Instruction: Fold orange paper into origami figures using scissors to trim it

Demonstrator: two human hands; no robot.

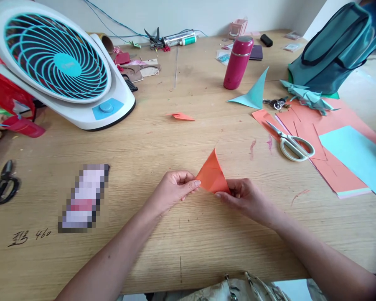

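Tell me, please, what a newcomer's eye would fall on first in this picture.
Probably the large white fan with its turquoise grille, at the upper left on the table. Close behind comes the bright orange paper, held near the centre between the left hand and right hand. The magenta flask also stands out, upright toward the back, right of centre.

Plain orange folded paper (212, 173), magenta flask (238, 62), light-blue sheet (355, 154), white-handled scissors (286, 139), white-and-turquoise fan (68, 65), brown wood-grained table (144, 146)
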